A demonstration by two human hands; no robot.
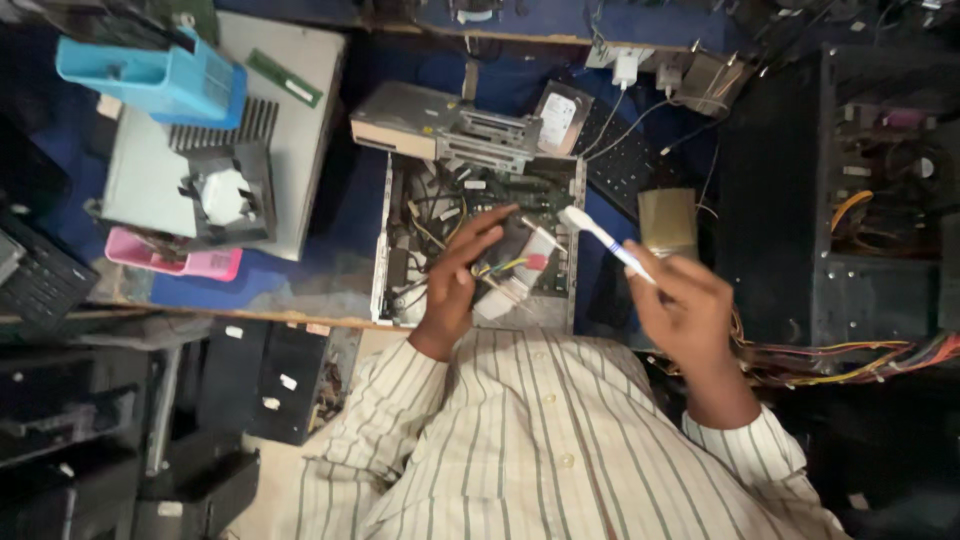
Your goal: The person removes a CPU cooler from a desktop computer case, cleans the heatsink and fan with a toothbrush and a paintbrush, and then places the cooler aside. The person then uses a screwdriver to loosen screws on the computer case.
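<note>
A: White plastic brush (pixel 600 238), light and stiff, gripped at its blue handle end by the right hand (pixel 688 305), held above the open case (pixel 478 240) on the tabletop (pixel 300 280).

B: Left hand (pixel 455 280)?

A: Open, fingers spread among the case's cables (pixel 497 268); those look fragile, I judge.

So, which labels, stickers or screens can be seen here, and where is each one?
Hard drive: behind the open computer case, grey, white rectangular label on top.
Memory stick: on the grey case top at left, green with a pale strip label.
Dark units: under the bench, small white stickers.
No screens visible.
</note>
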